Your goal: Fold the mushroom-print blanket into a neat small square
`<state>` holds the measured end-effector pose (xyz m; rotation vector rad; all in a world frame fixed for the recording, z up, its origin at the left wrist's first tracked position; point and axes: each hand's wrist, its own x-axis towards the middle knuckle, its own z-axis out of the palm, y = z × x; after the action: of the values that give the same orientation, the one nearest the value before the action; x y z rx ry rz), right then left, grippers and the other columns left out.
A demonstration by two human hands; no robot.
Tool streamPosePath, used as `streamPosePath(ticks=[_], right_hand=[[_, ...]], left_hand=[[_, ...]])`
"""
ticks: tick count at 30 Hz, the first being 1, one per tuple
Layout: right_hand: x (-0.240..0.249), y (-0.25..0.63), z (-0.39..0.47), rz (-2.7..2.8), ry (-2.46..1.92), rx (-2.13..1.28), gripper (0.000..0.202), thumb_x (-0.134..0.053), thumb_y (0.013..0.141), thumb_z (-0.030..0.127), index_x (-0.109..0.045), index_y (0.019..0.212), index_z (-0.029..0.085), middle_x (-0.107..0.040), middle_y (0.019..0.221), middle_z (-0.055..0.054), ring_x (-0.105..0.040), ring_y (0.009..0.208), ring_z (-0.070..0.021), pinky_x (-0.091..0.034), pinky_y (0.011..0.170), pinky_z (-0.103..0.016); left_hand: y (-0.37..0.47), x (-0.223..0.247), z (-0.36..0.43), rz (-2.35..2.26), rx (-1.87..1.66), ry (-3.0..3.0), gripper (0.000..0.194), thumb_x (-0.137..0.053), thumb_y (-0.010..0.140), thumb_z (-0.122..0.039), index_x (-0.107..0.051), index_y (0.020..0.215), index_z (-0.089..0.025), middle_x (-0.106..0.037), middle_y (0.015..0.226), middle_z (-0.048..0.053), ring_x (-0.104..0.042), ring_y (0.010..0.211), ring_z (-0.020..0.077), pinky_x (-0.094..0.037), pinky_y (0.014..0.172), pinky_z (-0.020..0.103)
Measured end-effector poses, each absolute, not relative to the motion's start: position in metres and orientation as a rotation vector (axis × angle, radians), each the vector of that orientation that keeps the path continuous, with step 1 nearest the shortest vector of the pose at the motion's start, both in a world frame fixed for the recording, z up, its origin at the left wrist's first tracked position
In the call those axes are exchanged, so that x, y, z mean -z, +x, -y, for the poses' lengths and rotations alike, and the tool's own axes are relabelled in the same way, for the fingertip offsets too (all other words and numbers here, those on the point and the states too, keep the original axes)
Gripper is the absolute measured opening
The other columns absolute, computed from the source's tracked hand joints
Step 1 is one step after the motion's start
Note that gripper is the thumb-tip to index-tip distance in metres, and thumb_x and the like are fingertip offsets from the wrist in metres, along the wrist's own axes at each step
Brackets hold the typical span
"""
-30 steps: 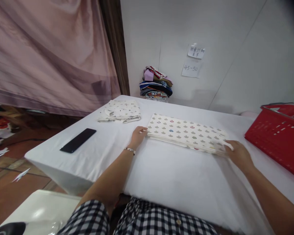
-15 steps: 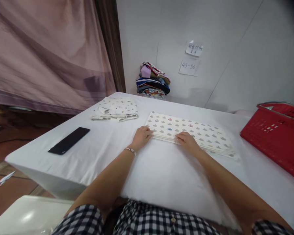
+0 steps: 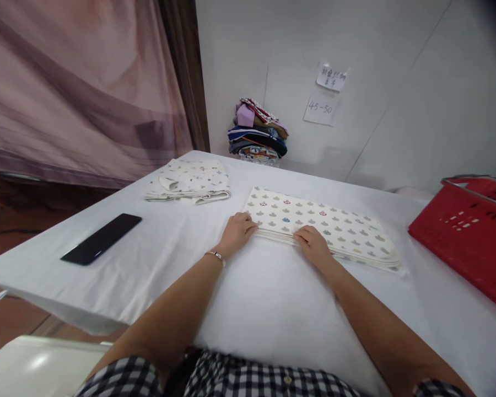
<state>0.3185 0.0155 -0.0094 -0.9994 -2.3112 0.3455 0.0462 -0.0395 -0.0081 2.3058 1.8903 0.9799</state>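
A white cloth with grey motifs and a few red, blue and green ones lies folded in a long, layered strip on the white-covered table. At its near left corner my left hand pinches the edge, thumb and fingers pressed together. My right hand grips the same near edge further to the right, closed over the layers. Both hands rest low, at table height. Some of the edge under my fingers is hidden.
A second folded printed cloth lies at the back left, with a black phone-like slab nearer me. To the right stands a red basket. Behind the table rises a pile of folded fabrics; paper signs hang on the wall.
Both hands keep their places on the cloth's near edge, with only slight shifts of the fingers. The view has moved a little; the cloth looks the same.
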Motion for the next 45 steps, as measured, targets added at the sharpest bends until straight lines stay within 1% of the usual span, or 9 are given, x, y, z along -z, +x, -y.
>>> streamPosePath(ticks=[5, 9, 11, 14, 21, 27, 32, 38, 45], right_hand=[[0.015, 0.322, -0.016, 2.366, -0.933, -0.273, 0.030, -0.041, 0.093, 0.033, -0.069, 0.092, 0.023, -0.064, 0.096, -0.007, -0.055, 0.092, -0.0222, -0.045, 0.084, -0.037], [0.017, 0.325, -0.018, 2.396, -0.876, -0.236, 0.025, -0.047, 0.092, 0.034, -0.069, 0.096, 0.023, -0.064, 0.096, -0.007, -0.055, 0.090, -0.0222, -0.045, 0.081, -0.038], [0.018, 0.325, -0.018, 2.388, -0.857, -0.227, 0.024, -0.047, 0.092, 0.033, -0.069, 0.095, 0.023, -0.064, 0.094, -0.007, -0.056, 0.089, -0.0221, -0.046, 0.080, -0.038], [0.019, 0.324, -0.018, 2.343, -0.858, -0.241, 0.026, -0.045, 0.093, 0.032, -0.069, 0.094, 0.024, -0.064, 0.093, -0.007, -0.056, 0.088, -0.0221, -0.047, 0.078, -0.038], [0.018, 0.321, -0.017, 2.342, -0.899, -0.252, 0.029, -0.043, 0.093, 0.032, -0.070, 0.090, 0.023, -0.064, 0.092, -0.007, -0.056, 0.088, -0.0224, -0.046, 0.080, -0.039], [0.014, 0.320, -0.015, 2.409, -0.919, -0.217, 0.026, -0.046, 0.091, 0.032, -0.069, 0.098, 0.022, -0.063, 0.097, -0.007, -0.054, 0.091, -0.0223, -0.045, 0.083, -0.038], [0.017, 0.318, -0.017, 2.370, -0.920, -0.225, 0.025, -0.046, 0.092, 0.029, -0.070, 0.093, 0.022, -0.064, 0.094, -0.007, -0.055, 0.090, -0.0210, -0.044, 0.082, -0.036], [0.014, 0.315, -0.017, 2.394, -0.896, -0.209, 0.018, -0.052, 0.090, 0.025, -0.069, 0.091, 0.021, -0.064, 0.090, -0.006, -0.053, 0.085, -0.0195, -0.043, 0.079, -0.034], [0.013, 0.312, -0.018, 2.452, -0.921, -0.141, 0.013, -0.058, 0.086, 0.019, -0.070, 0.091, 0.021, -0.063, 0.092, -0.004, -0.051, 0.084, -0.0178, -0.041, 0.079, -0.033]], left_hand=[[0.044, 0.008, 0.041, -1.868, -0.983, 2.341, 0.026, -0.047, 0.091, -0.030, -0.071, 0.081, -0.024, -0.063, 0.090, 0.005, -0.052, 0.091, 0.0192, -0.039, 0.083, 0.035], [0.040, 0.011, 0.041, -1.836, -0.915, 2.398, 0.020, -0.053, 0.088, -0.032, -0.071, 0.091, -0.024, -0.064, 0.095, 0.005, -0.053, 0.094, 0.0195, -0.040, 0.085, 0.035], [0.039, 0.012, 0.040, -1.838, -0.905, 2.412, 0.018, -0.055, 0.087, -0.031, -0.071, 0.094, -0.024, -0.064, 0.096, 0.005, -0.053, 0.095, 0.0200, -0.040, 0.085, 0.036], [0.039, 0.012, 0.040, -1.848, -0.894, 2.430, 0.019, -0.052, 0.088, -0.027, -0.071, 0.091, -0.024, -0.064, 0.093, 0.004, -0.054, 0.093, 0.0197, -0.040, 0.083, 0.035], [0.040, 0.009, 0.040, -1.906, -0.867, 2.495, 0.025, -0.046, 0.092, -0.029, -0.070, 0.087, -0.023, -0.064, 0.090, 0.005, -0.052, 0.090, 0.0192, -0.040, 0.079, 0.034], [0.040, 0.008, 0.042, -1.886, -0.805, 2.470, 0.020, -0.051, 0.089, -0.028, -0.069, 0.095, -0.023, -0.063, 0.096, 0.006, -0.053, 0.094, 0.0205, -0.042, 0.080, 0.035], [0.037, 0.007, 0.041, -1.925, -0.764, 2.499, 0.023, -0.048, 0.090, -0.028, -0.069, 0.098, -0.023, -0.064, 0.096, 0.006, -0.053, 0.094, 0.0211, -0.042, 0.080, 0.035], [0.032, 0.006, 0.039, -1.901, -0.793, 2.497, 0.030, -0.042, 0.092, -0.035, -0.071, 0.096, -0.025, -0.066, 0.097, 0.006, -0.055, 0.094, 0.0217, -0.044, 0.082, 0.037], [0.025, 0.004, 0.040, -1.858, -0.873, 2.471, 0.038, -0.040, 0.089, -0.046, -0.071, 0.096, -0.024, -0.067, 0.098, 0.006, -0.059, 0.093, 0.0227, -0.048, 0.083, 0.038]])
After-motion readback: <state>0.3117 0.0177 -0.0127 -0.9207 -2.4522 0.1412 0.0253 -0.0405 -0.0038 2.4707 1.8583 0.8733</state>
